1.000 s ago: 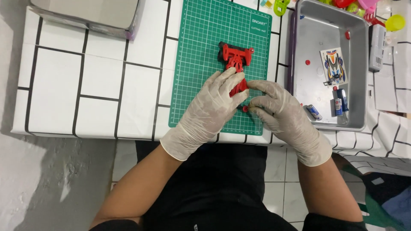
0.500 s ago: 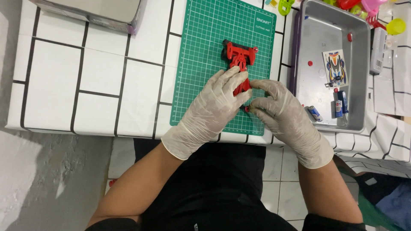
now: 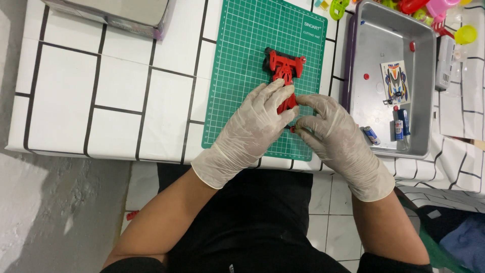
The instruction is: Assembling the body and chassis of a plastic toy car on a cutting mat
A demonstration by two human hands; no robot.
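On the green cutting mat [image 3: 242, 60], both gloved hands' fingers [image 3: 275, 96] close around the red toy car chassis's [image 3: 284, 71] near end.

A red toy car chassis [image 3: 284, 76] on a white-gridded green cutting mat [image 3: 242, 65], beside a grey metal tray [image 3: 384, 40].

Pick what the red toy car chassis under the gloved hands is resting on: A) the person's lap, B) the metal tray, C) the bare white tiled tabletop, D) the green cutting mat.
D: the red toy car chassis lies on the green cutting mat, with the left hand and right hand on its near end; the metal tray sits apart to the right.
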